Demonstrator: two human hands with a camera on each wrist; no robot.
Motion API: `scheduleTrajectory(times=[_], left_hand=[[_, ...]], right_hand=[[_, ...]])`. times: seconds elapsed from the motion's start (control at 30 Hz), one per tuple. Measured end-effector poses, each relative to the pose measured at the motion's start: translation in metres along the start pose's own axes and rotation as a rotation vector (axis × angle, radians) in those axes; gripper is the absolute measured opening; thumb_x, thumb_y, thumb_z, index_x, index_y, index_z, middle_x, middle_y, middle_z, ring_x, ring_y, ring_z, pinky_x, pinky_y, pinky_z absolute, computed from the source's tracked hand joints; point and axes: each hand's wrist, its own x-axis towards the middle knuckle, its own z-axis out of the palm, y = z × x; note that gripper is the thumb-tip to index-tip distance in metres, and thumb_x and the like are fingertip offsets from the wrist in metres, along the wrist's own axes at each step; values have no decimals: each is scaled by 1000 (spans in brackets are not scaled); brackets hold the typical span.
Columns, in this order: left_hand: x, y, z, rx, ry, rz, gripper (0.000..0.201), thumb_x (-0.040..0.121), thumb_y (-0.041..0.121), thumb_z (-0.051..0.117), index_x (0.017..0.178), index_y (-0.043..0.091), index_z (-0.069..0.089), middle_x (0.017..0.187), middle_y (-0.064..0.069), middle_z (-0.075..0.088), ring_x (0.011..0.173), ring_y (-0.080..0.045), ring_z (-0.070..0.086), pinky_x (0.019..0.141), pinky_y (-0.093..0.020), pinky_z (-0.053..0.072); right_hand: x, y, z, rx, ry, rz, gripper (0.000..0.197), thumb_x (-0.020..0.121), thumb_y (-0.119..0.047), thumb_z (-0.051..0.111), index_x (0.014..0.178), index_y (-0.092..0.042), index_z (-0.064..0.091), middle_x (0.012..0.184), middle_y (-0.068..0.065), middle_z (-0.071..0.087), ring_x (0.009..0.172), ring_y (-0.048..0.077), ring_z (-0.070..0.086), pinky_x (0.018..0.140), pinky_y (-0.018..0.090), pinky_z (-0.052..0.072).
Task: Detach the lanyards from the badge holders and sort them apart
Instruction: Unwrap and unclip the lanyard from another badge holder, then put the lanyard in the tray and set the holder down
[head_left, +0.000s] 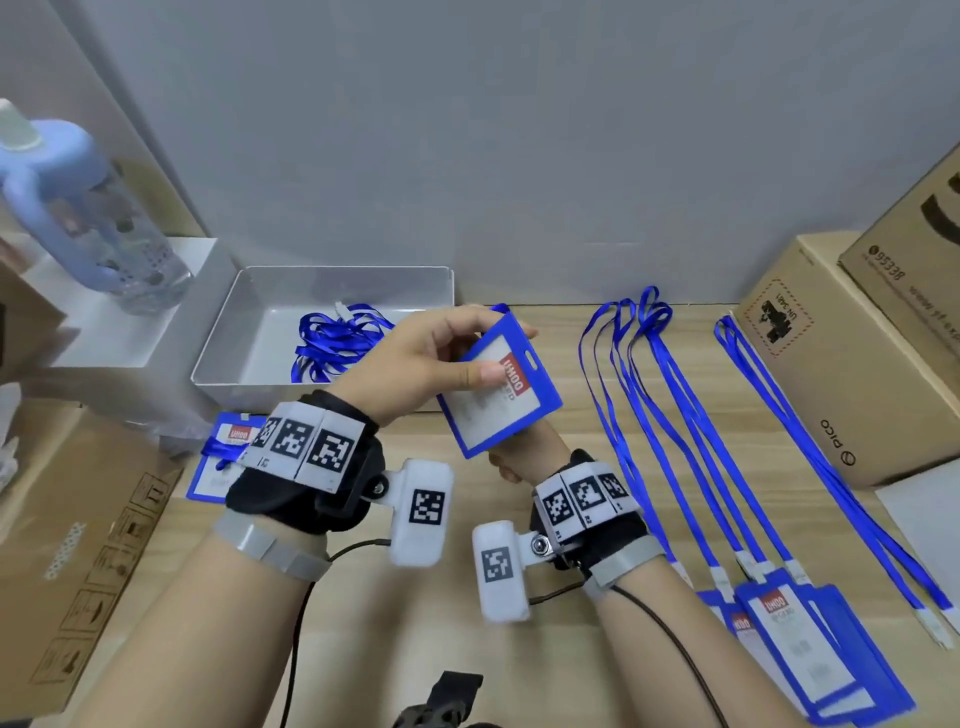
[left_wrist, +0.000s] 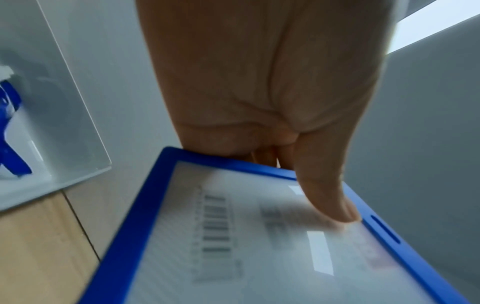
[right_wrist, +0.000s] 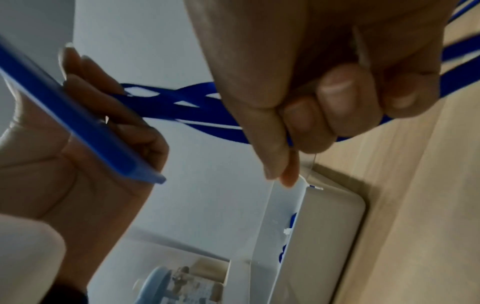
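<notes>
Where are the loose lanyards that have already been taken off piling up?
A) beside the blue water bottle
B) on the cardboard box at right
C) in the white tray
C: a tangle of blue lanyards lies inside the white tray at the back of the table.

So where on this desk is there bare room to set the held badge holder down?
Bare wood lies beside the badge holder at the left, near the wrists, and between the tray and the laid-out lanyards. The right is crowded with lanyards, stacked holders and boxes.
</notes>
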Motion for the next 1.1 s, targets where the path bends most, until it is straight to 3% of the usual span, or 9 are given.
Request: scheduleTrajectory(times=[0.1, 0.3, 0.37, 0.47, 0.53, 0.6, 0.77, 0.93, 1.1], left_hand=[[-2, -12, -40, 10, 139, -8, 24, 75, 5, 64, 95, 17, 63, 95, 21, 70, 87, 2, 64, 73, -13, 49], [0, -38, -137, 12, 540, 13, 22, 74, 7, 66, 82, 27, 71, 76, 15, 72, 72, 2, 64, 72, -13, 52], [5, -45, -162, 32, 656, 18, 22, 83, 2, 61, 85, 24, 65, 73, 18, 71, 69, 4, 63, 71, -14, 52], [8, -66, -186, 72, 815, -53, 19, 87, 6, 58, 88, 25, 58, 75, 14, 69, 69, -1, 63, 77, -27, 55], [6, -82, -191, 91, 879, -125, 15, 88, 11, 59, 86, 25, 57, 85, 8, 64, 76, -10, 60, 90, -42, 51], [3, -94, -184, 68, 891, -163, 10, 89, 14, 58, 86, 24, 58, 88, 4, 63, 79, -14, 59, 93, -45, 49], [7, -98, -126, -1, 773, -165, 11, 91, 16, 55, 85, 23, 62, 80, 7, 69, 75, -10, 64, 78, -34, 54], [15, -91, -55, -123, 661, -201, 8, 91, 20, 54, 92, 20, 62, 97, -4, 67, 89, -20, 64, 86, -42, 53], [29, -95, 19, -184, 583, -244, 9, 93, 21, 52, 93, 19, 60, 95, -3, 67, 82, -14, 66, 80, -40, 54]], right_hand=[[16, -7, 11, 37, 12, -14, 26, 87, -14, 50, 62, -12, 45, 61, 10, 40, 45, 15, 26, 40, 22, 23], [71, -75, 36, 16, 127, -259, 21, 79, -22, 63, 60, -23, 53, 42, -12, 48, 46, 6, 41, 51, 26, 32], [87, -98, 50, 18, 128, -297, 8, 73, -28, 65, 77, -26, 59, 63, -11, 57, 60, 13, 50, 60, 31, 42], [108, -108, 60, -105, 86, -205, 57, 76, -25, 68, 128, -24, 45, 106, 10, 59, 102, 24, 58, 94, 38, 46], [113, -99, 60, -202, 60, -131, 73, 77, -23, 69, 140, -23, 31, 132, 15, 47, 122, 26, 47, 102, 35, 40], [110, -85, 58, -220, 69, -107, 71, 78, -20, 69, 139, -20, 32, 136, 14, 43, 122, 24, 45, 100, 29, 36], [83, -53, 43, -10, 115, -113, 43, 81, -17, 66, 121, -14, 52, 104, 4, 49, 96, 17, 49, 93, 31, 41], [41, -21, -5, 120, 224, -137, 25, 84, -12, 59, 109, -15, 59, 85, -9, 58, 88, 12, 55, 77, 22, 44], [-9, 29, -75, 227, 429, -169, 21, 85, -3, 55, 102, -13, 62, 90, -8, 60, 87, 6, 55, 70, 12, 45]])
